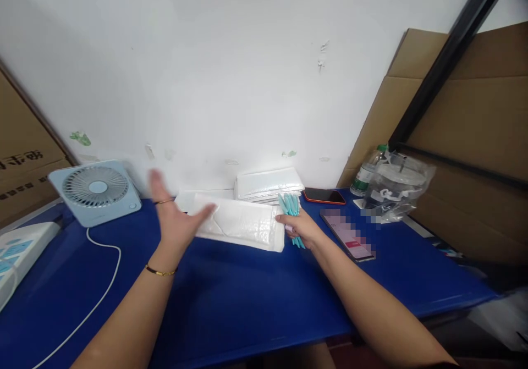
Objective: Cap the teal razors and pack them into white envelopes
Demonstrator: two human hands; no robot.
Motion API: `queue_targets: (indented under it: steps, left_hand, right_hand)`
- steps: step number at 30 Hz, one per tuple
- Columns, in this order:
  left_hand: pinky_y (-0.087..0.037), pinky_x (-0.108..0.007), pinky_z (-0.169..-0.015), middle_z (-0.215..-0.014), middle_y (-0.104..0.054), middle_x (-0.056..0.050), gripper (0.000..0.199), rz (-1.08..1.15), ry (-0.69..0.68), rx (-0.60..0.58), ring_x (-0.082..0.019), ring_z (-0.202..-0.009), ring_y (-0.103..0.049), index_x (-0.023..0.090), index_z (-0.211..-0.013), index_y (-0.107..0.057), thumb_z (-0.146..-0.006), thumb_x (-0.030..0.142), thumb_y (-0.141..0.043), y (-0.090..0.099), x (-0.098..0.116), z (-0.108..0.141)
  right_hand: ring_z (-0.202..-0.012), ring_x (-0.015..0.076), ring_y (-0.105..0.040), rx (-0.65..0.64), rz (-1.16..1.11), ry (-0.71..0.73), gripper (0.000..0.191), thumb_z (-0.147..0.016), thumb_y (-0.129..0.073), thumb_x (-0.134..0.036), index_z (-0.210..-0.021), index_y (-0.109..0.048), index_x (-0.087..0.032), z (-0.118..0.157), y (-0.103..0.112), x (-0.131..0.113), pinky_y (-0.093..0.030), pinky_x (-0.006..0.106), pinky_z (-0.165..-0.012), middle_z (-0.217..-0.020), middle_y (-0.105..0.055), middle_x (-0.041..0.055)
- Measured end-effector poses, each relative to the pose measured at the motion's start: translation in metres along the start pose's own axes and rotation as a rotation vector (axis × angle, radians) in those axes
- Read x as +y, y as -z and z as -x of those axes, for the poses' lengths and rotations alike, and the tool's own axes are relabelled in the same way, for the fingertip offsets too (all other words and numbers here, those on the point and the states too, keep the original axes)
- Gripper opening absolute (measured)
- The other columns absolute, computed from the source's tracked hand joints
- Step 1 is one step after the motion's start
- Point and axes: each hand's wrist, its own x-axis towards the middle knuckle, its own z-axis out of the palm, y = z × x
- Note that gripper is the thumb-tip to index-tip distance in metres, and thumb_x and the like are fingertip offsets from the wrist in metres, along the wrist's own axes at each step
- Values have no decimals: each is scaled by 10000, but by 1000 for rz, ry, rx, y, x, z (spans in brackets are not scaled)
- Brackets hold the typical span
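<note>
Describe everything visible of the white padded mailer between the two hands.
The padded mailer is a long, glossy white rectangle, plastic-looking, with bubble texture toward its right end and a crease line left of its middle. It extends sideways over the blue table, before a stack of similar mailers. The right hand grips its right end; left-hand contact is unclear.

Brightly and softly lit, dimming toward 4 o'clock; glinting at 6 on a glossy white padded envelope (243, 223), motion-blurred at 8 around the bare left hand (177, 215), pixelated at 4 over a flat pink-screened phone (344, 231), stretched toward 3 and 9.
</note>
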Motion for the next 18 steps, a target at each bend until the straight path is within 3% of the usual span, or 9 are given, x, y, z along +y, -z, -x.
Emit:
queue_targets:
  steps: [2, 3, 5, 7, 10, 12, 15, 18]
  left_hand:
    - [-78, -488, -1131, -1502, -193, -138, 1205, -270, -287, -325, -346, -1390, -59, 198, -1437, -153, -474, 568, -776, -5, 4, 6]
    - [-32, -509, -1123, -1507, -185, -133, 1271, -376, -374, -484, -356, -1389, -46, 205, -1443, -143, -414, 597, -778, -12, 4, 10]
    - [1, -531, -1106, -1487, -246, -138, 1283, -516, -444, -689, -360, -1380, -99, 204, -1445, -138, -398, 609, -759, -30, 3, 20]
    - [-31, -512, -1105, -1395, -401, -148, 1140, -591, -420, -706, -341, -1319, -284, 187, -1423, -210, -473, 502, -754, -45, 0, 28]
    - [-219, -443, -1050, -1137, -602, -119, 689, -627, -345, -588, -281, -1079, -533, 190, -1277, -435, -625, 266, -647, -53, -2, 32]
    - [-338, -400, -933, -996, -647, -90, 476, -621, -305, -539, -262, -956, -583, 204, -1136, -533, -662, 187, -572, -50, 0, 30]
    - [-394, -352, -779, -903, -658, -67, 352, -600, -273, -531, -259, -878, -601, 211, -1008, -576, -658, 179, -550, -46, 5, 26]
    - [-396, -325, -697, -866, -658, -52, 284, -542, -275, -559, -251, -826, -609, 212, -931, -587, -652, 187, -545, -46, 12, 26]
  right_hand:
    - [-306, 44, -227, -57, 30, -38, 329, -633, -752, -277, -605, -432, -207, -1, 8, 0, -130, 208, -322, -371, -338, -92]
    - [-306, 44, -229, -76, 41, -48, 334, -630, -755, -275, -598, -430, -208, -2, 11, 2, -125, 209, -324, -372, -341, -90]
    - [-308, 43, -233, -92, 47, -54, 326, -628, -758, -274, -599, -440, -206, -3, 14, 5, -117, 210, -329, -380, -352, -87]
    - [-308, 42, -239, -95, 43, -51, 318, -629, -761, -286, -605, -454, -202, -3, 13, 6, -120, 211, -331, -385, -361, -84]
    - [-311, 48, -257, -46, 60, -35, 307, -614, -777, -316, -648, -500, -189, -2, 9, 0, -141, 210, -333, -389, -382, -80]
    - [-319, 47, -255, 32, 22, 53, 292, -627, -772, -337, -706, -543, -173, 0, 9, -9, -167, 212, -341, -396, -387, -83]
    - [-337, 45, -252, 120, -218, 282, 253, -717, -696, -369, -669, -533, -182, 4, 9, -27, -266, 227, -383, -417, -358, -90]
    - [-417, 88, -414, 153, -422, 419, 299, -777, -618, -414, -606, -491, -204, 10, 5, -41, -422, 277, -533, -453, -388, -70]
